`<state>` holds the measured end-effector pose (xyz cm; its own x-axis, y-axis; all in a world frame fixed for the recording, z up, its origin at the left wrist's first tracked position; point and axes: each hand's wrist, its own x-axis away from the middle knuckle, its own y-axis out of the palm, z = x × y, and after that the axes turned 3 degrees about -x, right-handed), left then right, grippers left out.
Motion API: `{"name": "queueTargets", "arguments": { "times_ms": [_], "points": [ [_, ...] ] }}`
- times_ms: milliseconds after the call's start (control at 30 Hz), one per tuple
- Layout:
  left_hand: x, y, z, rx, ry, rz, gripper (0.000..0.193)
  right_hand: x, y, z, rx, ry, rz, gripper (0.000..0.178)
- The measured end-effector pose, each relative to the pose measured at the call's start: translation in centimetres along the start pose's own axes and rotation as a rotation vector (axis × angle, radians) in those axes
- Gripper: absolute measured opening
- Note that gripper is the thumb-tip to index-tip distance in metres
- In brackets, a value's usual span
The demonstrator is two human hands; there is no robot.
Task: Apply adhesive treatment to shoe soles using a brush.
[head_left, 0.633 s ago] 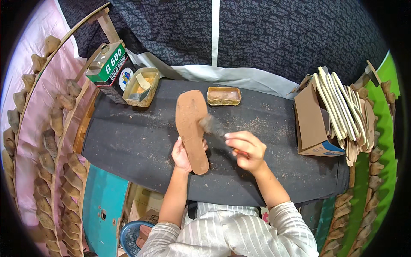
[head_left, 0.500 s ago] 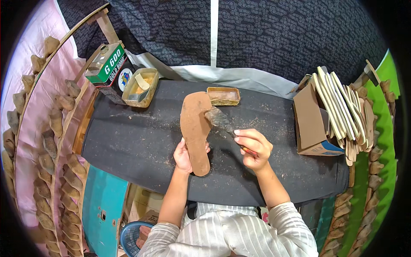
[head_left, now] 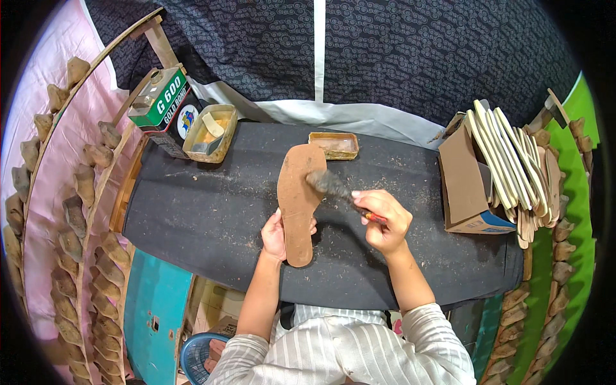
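A brown shoe sole (head_left: 296, 204) is held above the dark table, its wide end pointing away from me. My left hand (head_left: 276, 236) grips it near the narrow end, thumb on the left edge and fingertips showing at the right edge. My right hand (head_left: 385, 221) is closed round the red-and-black handle of a brush (head_left: 332, 185). The brush's dark, clotted head lies against the wide part of the sole, near its right edge. Just beyond the sole stands a small shallow rectangular dish (head_left: 340, 146) with a pale brownish layer inside.
At the back left are a green-and-black metal can (head_left: 168, 114) and a tub (head_left: 218, 149) holding scraper-like pieces. A cardboard box (head_left: 463, 186) with upright sole pieces (head_left: 513, 160) stands at right. Racks of shoe lasts (head_left: 83, 183) flank the table; a blue basket (head_left: 192, 359) sits below left.
The brush has slid from the sole's right edge onto its upper face, and my right hand moved slightly with it. The sole has tilted a little, its wide end shifting right.
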<state>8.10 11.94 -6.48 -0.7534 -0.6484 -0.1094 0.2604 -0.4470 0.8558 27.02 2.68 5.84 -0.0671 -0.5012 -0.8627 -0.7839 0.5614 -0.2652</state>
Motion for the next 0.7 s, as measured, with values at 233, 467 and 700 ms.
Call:
{"name": "queueTargets", "arguments": {
  "times_ms": [233,467,700],
  "points": [
    [-0.1,1.5,0.3,-0.117,0.039,0.131,0.054,-0.2,-0.6,2.1,0.207,0.05,0.122,0.042],
    [-0.4,0.7,0.5,0.034,0.115,0.087,0.053,-1.2,1.6,8.7,0.085,0.248,0.04,0.034],
    [-0.4,0.9,0.5,0.043,0.137,0.098,0.051,-1.2,2.6,13.4,0.123,0.23,-0.114,0.03]
  ]
}}
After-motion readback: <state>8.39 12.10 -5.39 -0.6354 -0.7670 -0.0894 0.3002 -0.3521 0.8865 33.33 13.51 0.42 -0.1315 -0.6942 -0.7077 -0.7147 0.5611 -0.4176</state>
